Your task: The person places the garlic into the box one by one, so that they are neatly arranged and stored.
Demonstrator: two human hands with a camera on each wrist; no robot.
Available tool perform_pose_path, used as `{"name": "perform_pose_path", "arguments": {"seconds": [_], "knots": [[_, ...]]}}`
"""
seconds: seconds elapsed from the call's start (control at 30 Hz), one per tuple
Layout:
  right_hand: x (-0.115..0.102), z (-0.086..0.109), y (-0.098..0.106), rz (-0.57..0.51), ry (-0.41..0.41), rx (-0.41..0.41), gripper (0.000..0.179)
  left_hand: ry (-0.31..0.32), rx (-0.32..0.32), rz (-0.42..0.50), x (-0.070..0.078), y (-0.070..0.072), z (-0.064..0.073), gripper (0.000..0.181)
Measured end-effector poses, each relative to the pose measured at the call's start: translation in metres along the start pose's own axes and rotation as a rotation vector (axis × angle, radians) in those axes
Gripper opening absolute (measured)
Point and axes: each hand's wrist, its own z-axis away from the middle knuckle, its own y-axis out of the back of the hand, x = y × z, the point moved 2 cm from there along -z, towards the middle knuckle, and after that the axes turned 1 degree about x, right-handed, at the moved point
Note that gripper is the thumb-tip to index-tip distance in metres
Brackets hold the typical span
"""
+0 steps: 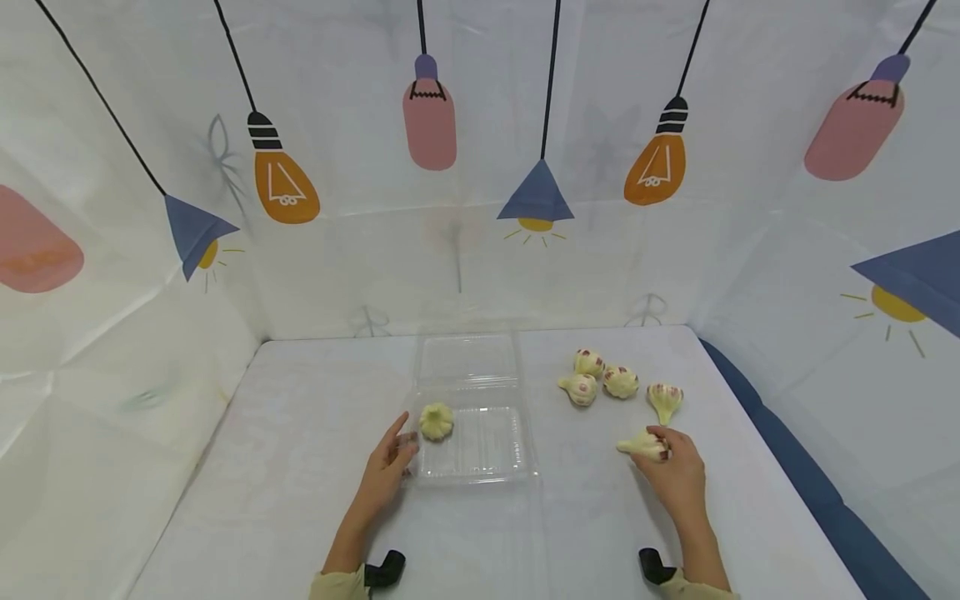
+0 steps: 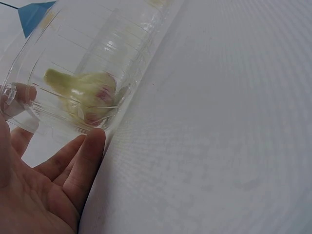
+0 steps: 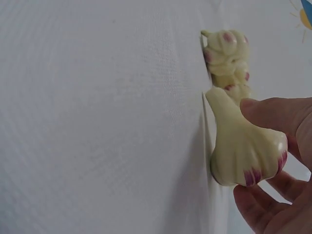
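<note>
My right hand (image 1: 675, 471) pinches a garlic bulb (image 3: 246, 146) with purple streaks, its thumb on one side and fingers on the other. The bulb's stem points left in the head view, close over the white table. At the left side of a clear plastic clamshell box (image 1: 480, 479) is my left hand (image 1: 386, 471); its extended fingers touch the box wall. The box lies with its lid (image 1: 468, 358) folded back. Inside, near the left wall, sits one garlic bulb (image 1: 437, 422), seen through the plastic in the left wrist view.
At the back right of the table (image 1: 315, 400) lie three garlic bulbs (image 1: 620, 382) in a cluster. Another garlic bulb (image 1: 664, 400) lies just beyond my right hand. White sheeting (image 1: 480, 275) printed with lamps stands behind the table and at both sides.
</note>
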Motion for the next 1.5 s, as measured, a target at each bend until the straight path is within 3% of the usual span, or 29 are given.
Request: {"name": "perform_pose_path", "arguments": {"seconds": [0.13,0.23,0.3,0.53,0.83,1.1,1.37,1.5], "knots": [[0.001,-0.002,-0.003,0.017,0.001,0.004,0.048,0.002,-0.004,0.019,-0.002,0.001,0.001,0.057],[0.001,-0.003,-0.006,0.024,0.012,0.011,0.048,-0.005,0.010,0.004,-0.015,0.000,-0.002,0.058],[0.000,-0.003,-0.007,0.010,0.010,0.008,0.048,-0.003,0.012,0.004,-0.013,0.000,-0.001,0.057],[-0.004,-0.005,-0.010,-0.062,-0.069,-0.052,0.050,-0.017,-0.025,0.036,0.019,0.001,0.004,0.055],[0.000,-0.008,-0.014,-0.112,-0.124,-0.107,0.055,0.006,-0.023,0.023,0.025,0.000,0.005,0.056],[0.002,-0.005,-0.007,-0.065,-0.138,-0.123,0.055,0.018,-0.020,-0.002,0.023,0.000,0.005,0.056],[0.000,-0.008,-0.009,-0.083,-0.094,-0.034,0.047,0.005,-0.022,-0.003,0.024,0.000,0.005,0.056],[0.000,-0.006,-0.010,-0.104,-0.113,0.013,0.047,0.000,-0.043,0.009,0.023,0.001,0.005,0.056]]}}
